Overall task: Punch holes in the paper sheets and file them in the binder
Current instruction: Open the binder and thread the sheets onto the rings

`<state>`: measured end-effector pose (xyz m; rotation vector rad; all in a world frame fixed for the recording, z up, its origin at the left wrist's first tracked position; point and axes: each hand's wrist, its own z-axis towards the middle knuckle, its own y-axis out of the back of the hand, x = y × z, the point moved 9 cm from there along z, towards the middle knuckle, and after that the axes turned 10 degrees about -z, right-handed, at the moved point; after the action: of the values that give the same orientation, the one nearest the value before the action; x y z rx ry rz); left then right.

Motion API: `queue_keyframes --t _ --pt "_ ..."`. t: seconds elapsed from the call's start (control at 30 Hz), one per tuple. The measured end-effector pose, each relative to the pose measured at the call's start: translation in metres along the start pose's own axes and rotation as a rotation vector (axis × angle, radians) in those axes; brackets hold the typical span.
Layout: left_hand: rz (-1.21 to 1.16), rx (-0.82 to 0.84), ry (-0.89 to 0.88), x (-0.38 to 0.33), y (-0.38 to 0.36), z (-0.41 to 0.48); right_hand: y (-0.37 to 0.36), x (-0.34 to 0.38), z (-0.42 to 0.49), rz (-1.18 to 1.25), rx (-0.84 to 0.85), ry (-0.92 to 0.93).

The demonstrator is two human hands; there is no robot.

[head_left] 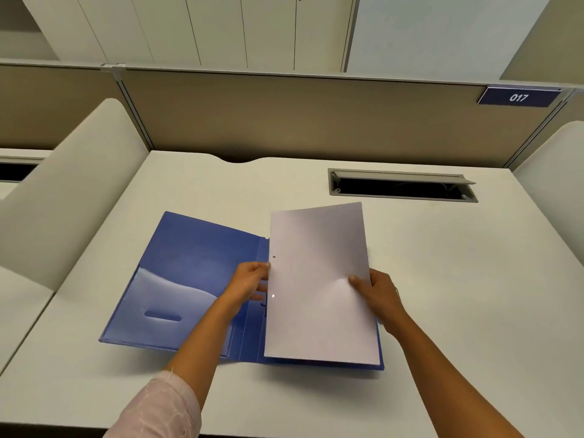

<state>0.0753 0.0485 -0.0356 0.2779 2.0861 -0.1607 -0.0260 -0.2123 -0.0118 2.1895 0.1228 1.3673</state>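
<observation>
The head view looks down on a white stack of paper sheets (319,286) held between two bare hands above the right half of an open blue plastic binder (192,267). The left hand (249,279) pinches the stack's left edge, thumb on top and fingers behind, between the two small punched holes that show along that edge. The right hand (379,295) grips the right edge lower down, its thumb pressed on the top sheet, where the paper dimples a little. Both hands are closed on the paper.

The stack is plain and unprinted, tall and narrow, and tilted: its far end is raised and leans slightly right, while its near edge sits low, just over the binder's near edge. A dark shadow lies under that near edge.

The binder lies flat near the middle of the white desk (458,279), closer to the near edge than the far one, its spine running away from the person. Its left cover carries a translucent inner pocket (170,308) with a wavy top and an oval slot. The right cover is almost wholly hidden by the paper; only a blue strip shows along the near and right sides.

A pale pink sleeve (164,409) covers the left upper forearm.
</observation>
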Motion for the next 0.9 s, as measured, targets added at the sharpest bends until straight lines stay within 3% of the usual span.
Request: queue_keyframes --t 0.17,0.5,0.9 --pt "0.273 -0.196 -0.078 0.026 0.029 0.020 0.016 -0.018 0.004 -0.054 -0.059 -0.082" --pt "0.644 -0.209 -0.005 0.043 0.016 0.044 0.012 -0.012 0.006 -0.117 -0.071 -0.069" --pt "0.538 -0.245 0.093 0.056 0.025 0.056 0.003 0.016 0.015 -0.224 -0.055 -0.018"
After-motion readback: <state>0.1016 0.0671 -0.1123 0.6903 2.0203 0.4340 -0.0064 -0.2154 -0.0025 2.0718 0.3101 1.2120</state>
